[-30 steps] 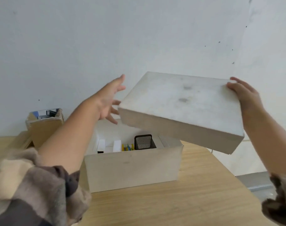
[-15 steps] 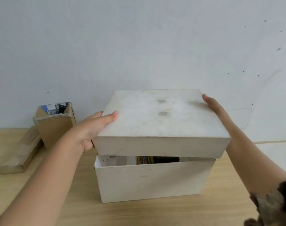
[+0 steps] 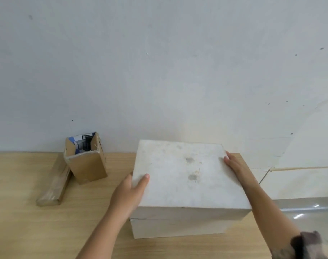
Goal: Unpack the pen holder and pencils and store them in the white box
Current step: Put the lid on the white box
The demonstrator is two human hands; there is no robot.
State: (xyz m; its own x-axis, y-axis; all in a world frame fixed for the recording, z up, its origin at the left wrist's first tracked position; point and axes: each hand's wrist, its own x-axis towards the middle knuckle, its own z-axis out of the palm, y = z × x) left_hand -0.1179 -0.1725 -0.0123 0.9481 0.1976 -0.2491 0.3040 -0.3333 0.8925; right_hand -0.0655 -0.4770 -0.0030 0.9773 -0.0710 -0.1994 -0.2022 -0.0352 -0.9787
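Note:
The white box [image 3: 178,228] stands on the wooden table with its white lid [image 3: 185,176] sitting down over it. My left hand [image 3: 129,193] grips the lid's left edge, thumb on top. My right hand [image 3: 234,165] presses against the lid's right edge, fingers along the side. The pen holder and pencils are hidden inside the box.
An open brown cardboard carton [image 3: 86,161] stands at the back left by the wall, with a flat brown packet [image 3: 54,184] lying beside it. The table's right edge [image 3: 256,184] runs just past the box. A grey wall stands close behind.
The lid came down from a tilted position above the box and now sits on it, covering the contents. Both hands followed it down.

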